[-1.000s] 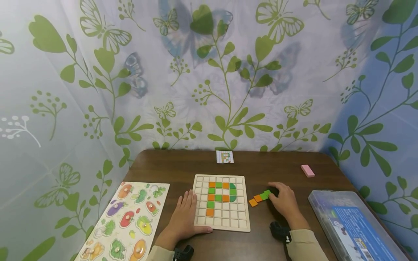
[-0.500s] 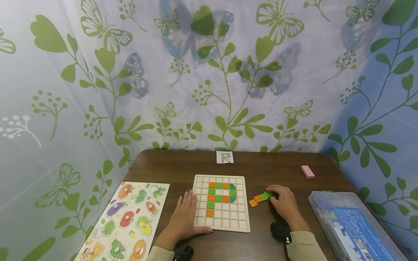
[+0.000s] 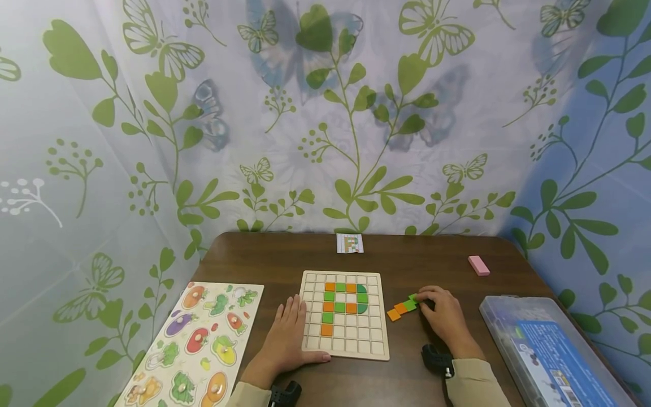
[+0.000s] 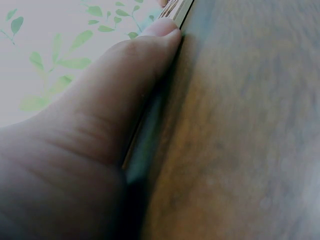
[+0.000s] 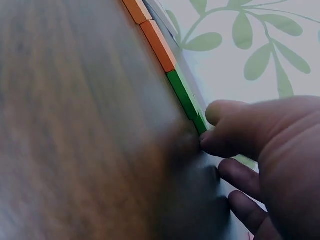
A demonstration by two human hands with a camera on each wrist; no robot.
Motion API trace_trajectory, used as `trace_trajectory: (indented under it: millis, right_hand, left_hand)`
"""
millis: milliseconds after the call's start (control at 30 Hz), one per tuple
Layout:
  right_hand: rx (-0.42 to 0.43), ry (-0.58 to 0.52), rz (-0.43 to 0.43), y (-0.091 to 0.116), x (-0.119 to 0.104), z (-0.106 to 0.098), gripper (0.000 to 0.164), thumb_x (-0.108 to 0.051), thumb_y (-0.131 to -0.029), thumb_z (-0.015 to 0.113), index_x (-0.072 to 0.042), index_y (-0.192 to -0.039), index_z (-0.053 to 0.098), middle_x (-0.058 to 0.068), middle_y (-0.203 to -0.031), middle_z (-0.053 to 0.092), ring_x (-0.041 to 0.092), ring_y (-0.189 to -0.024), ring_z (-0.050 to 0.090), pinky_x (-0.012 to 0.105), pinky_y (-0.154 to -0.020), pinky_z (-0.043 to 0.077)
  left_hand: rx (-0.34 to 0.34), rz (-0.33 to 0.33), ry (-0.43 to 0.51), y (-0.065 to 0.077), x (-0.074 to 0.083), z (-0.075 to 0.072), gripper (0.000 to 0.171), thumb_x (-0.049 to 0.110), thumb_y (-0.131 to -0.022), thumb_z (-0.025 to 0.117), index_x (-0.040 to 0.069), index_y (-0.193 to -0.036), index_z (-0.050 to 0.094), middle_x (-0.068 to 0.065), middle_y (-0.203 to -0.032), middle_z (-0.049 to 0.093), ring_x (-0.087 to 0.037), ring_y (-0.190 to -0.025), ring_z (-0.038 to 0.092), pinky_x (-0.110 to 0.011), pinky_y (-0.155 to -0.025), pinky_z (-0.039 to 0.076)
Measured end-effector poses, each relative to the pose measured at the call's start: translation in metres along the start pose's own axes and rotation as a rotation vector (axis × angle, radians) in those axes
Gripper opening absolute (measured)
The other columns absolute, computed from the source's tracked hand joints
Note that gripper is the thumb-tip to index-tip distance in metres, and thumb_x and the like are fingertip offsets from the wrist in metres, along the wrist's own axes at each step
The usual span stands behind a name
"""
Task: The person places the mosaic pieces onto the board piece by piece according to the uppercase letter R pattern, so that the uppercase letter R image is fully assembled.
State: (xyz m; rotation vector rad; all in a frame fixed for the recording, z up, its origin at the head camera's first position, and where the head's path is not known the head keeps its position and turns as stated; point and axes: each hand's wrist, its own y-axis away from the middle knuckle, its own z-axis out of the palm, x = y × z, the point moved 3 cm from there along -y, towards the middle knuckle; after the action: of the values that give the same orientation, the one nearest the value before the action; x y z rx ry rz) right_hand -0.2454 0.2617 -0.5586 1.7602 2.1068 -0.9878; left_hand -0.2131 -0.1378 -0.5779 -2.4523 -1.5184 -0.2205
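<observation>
A wooden grid board [image 3: 361, 336] lies on the table, with orange and green tiles set in it as a letter P. My left hand [image 3: 286, 342] rests at the board's left edge, fingers straight, the thumb along its lower left corner. To the right of the board is a short slanting row of square tiles, orange at the near end and green at the far end. My right hand [image 3: 447, 322] pinches the end green tile [image 3: 412, 297] between thumb and forefinger. In the right wrist view, its fingertips [image 5: 214, 142] are at the end of that row, the other fingers bent near the tabletop.
A small pattern card [image 3: 350, 243] lies at the back of the brown table [image 3: 274, 254]. On the left is a vegetable puzzle board [image 3: 203, 305]. A pink block [image 3: 478, 265] and a clear plastic box [image 3: 549, 350] are on the right.
The end green tile has shifted slightly against its neighbour, moving a little away from me, with my right fingers on it. My left hand and the board stay in place.
</observation>
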Motion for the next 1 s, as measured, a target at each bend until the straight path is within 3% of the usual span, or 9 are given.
trace_trajectory:
  millis: [167, 400, 567, 800, 1000]
  right_hand:
    - [-0.021, 0.014, -0.019, 0.002, -0.001, 0.003, 0.019, 0.005, -0.09, 0.077, 0.0, -0.108, 0.08, 0.017, -0.13, 0.07, 0.045, -0.12, 0.058, 0.069, -0.106, 0.037]
    - [-0.013, 0.011, 0.002, 0.001, -0.001, 0.002, 0.013, 0.001, -0.092, 0.08, -0.002, -0.104, 0.08, 0.016, -0.121, 0.072, 0.043, -0.117, 0.059, 0.067, -0.105, 0.039]
    - [0.022, 0.016, 0.007, 0.001, -0.002, 0.0, 0.011, -0.001, -0.091, 0.082, -0.002, -0.101, 0.079, 0.015, -0.111, 0.07, 0.041, -0.107, 0.062, 0.066, -0.1, 0.044]
    - [0.143, 0.001, -0.015, 0.0, -0.006, -0.002, 0.012, 0.001, -0.088, 0.084, 0.001, -0.099, 0.079, 0.014, -0.104, 0.069, 0.039, -0.098, 0.068, 0.062, -0.091, 0.053]
    - [0.119, 0.002, 0.01, 0.0, -0.016, 0.004, 0.013, -0.003, -0.09, 0.084, 0.0, -0.102, 0.08, 0.013, -0.107, 0.07, 0.037, -0.099, 0.069, 0.06, -0.093, 0.054]
  left_hand:
    - [-0.001, -0.001, 0.001, 0.0, 0.001, 0.0, 0.14, 0.096, -0.074, 0.057, -0.008, -0.162, 0.027, -0.029, -0.168, 0.019, -0.044, -0.156, 0.018, -0.06, -0.123, 0.015]
    - [0.005, 0.004, 0.0, 0.0, 0.001, 0.0, 0.14, 0.096, -0.074, 0.056, -0.009, -0.162, 0.027, -0.029, -0.168, 0.019, -0.043, -0.156, 0.017, -0.059, -0.123, 0.014]
    - [0.002, 0.001, 0.002, 0.0, 0.001, -0.001, 0.14, 0.096, -0.074, 0.057, -0.008, -0.162, 0.027, -0.029, -0.169, 0.019, -0.043, -0.156, 0.016, -0.059, -0.123, 0.014]
    - [0.004, 0.003, 0.005, -0.001, 0.002, -0.004, 0.139, 0.095, -0.075, 0.059, -0.009, -0.162, 0.027, -0.029, -0.168, 0.019, -0.044, -0.156, 0.017, -0.06, -0.123, 0.015]
    - [-0.004, 0.0, -0.001, 0.0, 0.002, -0.003, 0.14, 0.096, -0.074, 0.058, -0.008, -0.162, 0.027, -0.029, -0.169, 0.018, -0.044, -0.156, 0.017, -0.059, -0.123, 0.015]
